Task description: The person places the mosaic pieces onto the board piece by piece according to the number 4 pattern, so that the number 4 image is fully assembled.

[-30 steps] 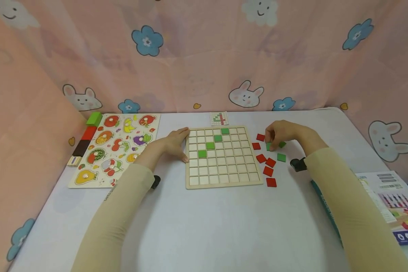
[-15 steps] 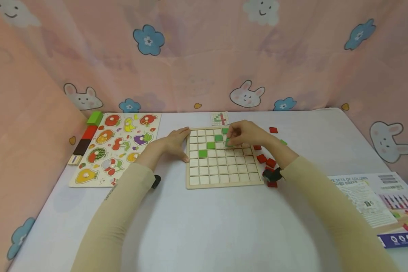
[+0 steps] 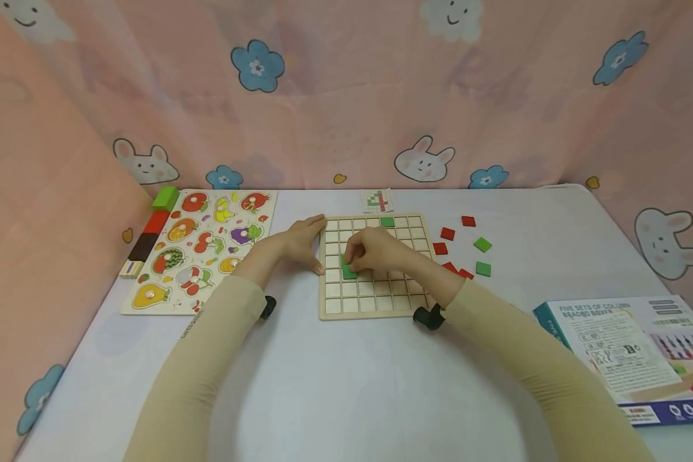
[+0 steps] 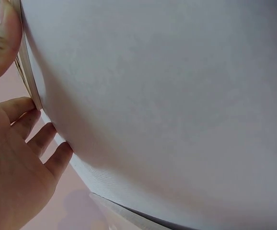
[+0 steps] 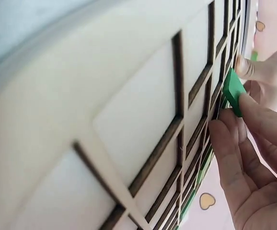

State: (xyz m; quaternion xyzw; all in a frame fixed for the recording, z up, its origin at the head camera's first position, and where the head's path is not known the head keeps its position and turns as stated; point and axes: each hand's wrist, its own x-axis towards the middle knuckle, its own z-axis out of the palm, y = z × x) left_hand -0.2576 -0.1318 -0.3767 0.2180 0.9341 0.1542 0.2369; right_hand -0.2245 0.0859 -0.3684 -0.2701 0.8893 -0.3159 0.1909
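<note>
My right hand point(image 3: 378, 249) is over the left part of a wooden grid board point(image 3: 369, 316). In the right wrist view its thumb and fingers pinch a green square tile point(image 5: 233, 91), tilted close to the grid. One green tile point(image 3: 387, 222) lies in the board's top row; other green tiles on the board are largely hidden behind my hand. At the board's left edge, my left hand point(image 3: 297, 244) has its fingers spread. The left wrist view has its thumb and a fingertip touching the board's edge point(image 4: 28, 76).
Right of the board lie loose red tiles point(image 3: 468, 221) and two green tiles point(image 3: 482, 244). A small pattern card point(image 3: 376, 201) lies behind it. A fruit puzzle point(image 3: 173, 308) and colored blocks point(image 3: 165, 198) are at left; a printed box point(image 3: 624, 346) is at front right.
My right hand has picked up a green tile from the loose ones on the right and carried it left across the board. My left hand has stayed at the board's left edge.
</note>
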